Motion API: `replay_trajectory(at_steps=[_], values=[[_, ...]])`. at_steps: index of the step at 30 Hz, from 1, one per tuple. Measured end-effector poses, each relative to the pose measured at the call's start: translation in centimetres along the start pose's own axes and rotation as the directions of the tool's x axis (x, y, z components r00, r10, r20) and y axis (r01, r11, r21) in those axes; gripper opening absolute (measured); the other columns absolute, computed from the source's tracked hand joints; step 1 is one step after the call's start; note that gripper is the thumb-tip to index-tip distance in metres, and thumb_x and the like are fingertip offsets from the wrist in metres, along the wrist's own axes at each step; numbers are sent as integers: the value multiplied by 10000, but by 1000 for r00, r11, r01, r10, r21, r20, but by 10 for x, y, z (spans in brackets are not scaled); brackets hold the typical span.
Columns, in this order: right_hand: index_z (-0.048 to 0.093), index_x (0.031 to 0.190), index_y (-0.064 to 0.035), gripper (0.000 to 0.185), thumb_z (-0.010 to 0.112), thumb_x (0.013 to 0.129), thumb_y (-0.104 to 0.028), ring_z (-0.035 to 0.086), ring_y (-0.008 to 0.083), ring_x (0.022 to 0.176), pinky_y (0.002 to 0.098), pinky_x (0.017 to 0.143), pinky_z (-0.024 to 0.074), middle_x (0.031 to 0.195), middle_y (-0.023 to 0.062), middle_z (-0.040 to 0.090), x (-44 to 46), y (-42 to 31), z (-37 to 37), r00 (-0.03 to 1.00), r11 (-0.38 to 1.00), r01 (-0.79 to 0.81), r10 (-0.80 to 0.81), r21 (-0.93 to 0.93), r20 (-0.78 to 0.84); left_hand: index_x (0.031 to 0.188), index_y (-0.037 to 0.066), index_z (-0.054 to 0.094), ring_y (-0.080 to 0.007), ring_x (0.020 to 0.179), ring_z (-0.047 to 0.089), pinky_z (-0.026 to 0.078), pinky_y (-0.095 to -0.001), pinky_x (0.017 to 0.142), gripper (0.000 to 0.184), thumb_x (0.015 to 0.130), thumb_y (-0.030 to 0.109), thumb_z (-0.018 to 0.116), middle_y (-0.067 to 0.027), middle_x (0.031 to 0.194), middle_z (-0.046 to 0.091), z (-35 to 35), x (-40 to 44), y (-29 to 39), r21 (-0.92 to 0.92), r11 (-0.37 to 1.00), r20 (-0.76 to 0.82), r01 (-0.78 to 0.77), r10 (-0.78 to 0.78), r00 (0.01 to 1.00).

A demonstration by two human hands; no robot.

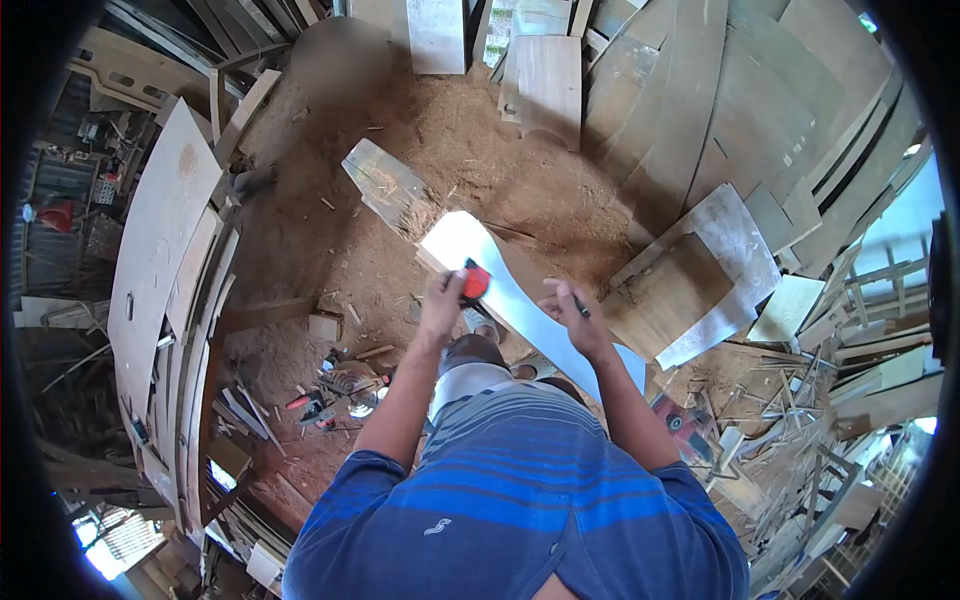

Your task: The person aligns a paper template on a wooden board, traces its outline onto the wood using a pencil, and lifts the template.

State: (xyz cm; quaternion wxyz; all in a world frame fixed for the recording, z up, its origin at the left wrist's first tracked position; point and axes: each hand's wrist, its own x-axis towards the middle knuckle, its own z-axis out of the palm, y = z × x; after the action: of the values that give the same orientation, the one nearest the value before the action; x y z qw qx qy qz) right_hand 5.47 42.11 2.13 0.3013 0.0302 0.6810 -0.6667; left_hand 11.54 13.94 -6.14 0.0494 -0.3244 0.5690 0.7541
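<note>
The left hand (438, 310) was closed on a red-and-black tape measure (477, 281) at the far part of the curved white panel (522, 302), mid-scene; the right hand (590, 328), loosely curled, held a dark pen (581, 306). The panel's curve seemed already shaped; whether it was marked, I couldn't tell.

"Where does the light hit hardest?"

"On the smooth white curved-edged board (530, 320), washed nearly blank above a dimmer brown sawdust-strewn floor (330, 250). Daylight glares through a white slatted opening (120, 540) at lower left and a pale blue gap (915, 230) at right."

"And the shadows?"

"Soft, beside large leaning grey-brown wooden sheets (770, 120); the far-left grey corrugated metal wall (62, 262) sinks into gloom."

"Picture quality?"

"Wide-lens curvature bows a long pale wooden panel (165, 220), black vignetting rings the frame, and a round grey-brown blur (342, 60) smears the upper left."
</note>
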Motion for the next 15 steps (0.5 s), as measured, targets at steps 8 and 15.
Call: replay_trajectory(at_steps=[8, 15], values=[[690, 1398, -36, 458, 492, 1181, -387, 700, 179, 1049, 331, 977, 535, 1138, 110, 761, 45, 3, 1, 993, 986, 78, -91, -145, -82, 1198, -66, 698, -295, 997, 739, 577, -410, 924, 490, 1009, 376, 789, -219, 1089, 757, -90, 138, 64, 577, 793, -368, -195, 465, 805], [707, 1312, -37, 364, 533, 1172, -324, 702, 170, 1022, 329, 929, 556, 1118, 86, 760, 12, 36, -27, 931, 982, 19, -86, -189, -356, 1224, -57, 675, -336, 1031, 742, 575, -435, 936, 520, 997, 395, 796, -228, 1138, 745, -133, 233, 57, 655, 735, -340, -176, 495, 800]])
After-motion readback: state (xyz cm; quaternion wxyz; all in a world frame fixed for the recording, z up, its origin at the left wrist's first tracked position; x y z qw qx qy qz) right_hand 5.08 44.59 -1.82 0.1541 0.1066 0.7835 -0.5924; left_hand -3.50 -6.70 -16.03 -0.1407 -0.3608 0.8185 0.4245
